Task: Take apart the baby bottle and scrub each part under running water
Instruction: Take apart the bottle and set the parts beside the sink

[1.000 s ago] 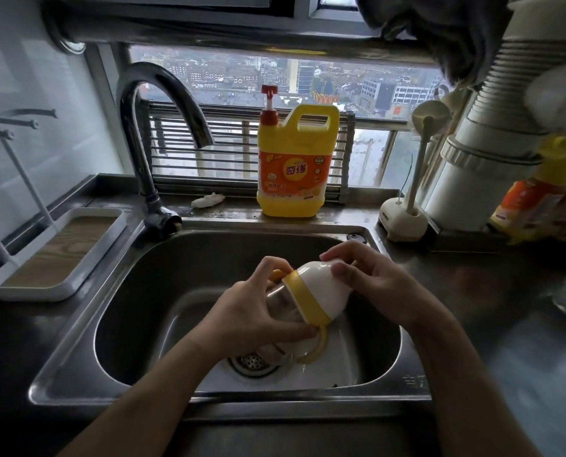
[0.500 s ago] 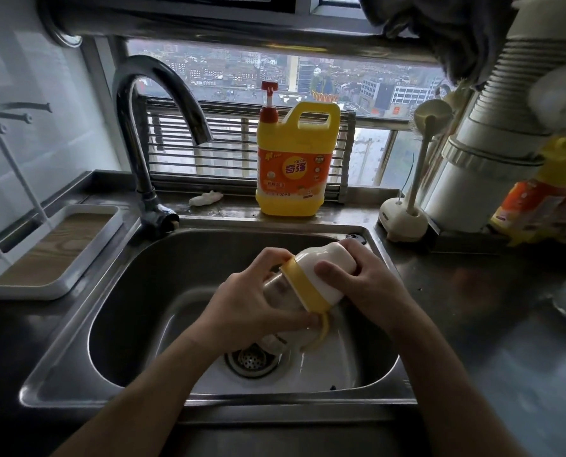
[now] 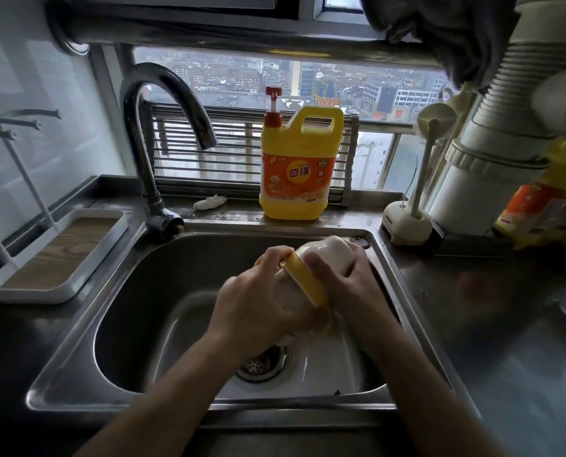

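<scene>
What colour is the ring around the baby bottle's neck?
Yellow; the ring sits below the white cap, seen in the head view.

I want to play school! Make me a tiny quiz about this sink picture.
1. True or false: water is pouring from the faucet.
2. Which hand holds the bottle's white cap? A) left B) right
3. Fill in: the yellow soap jug stands behind the ____.

Key: 1 false, no stream shows. 2 B, the right hand; the left hand wraps the bottle body. 3 sink.
</scene>
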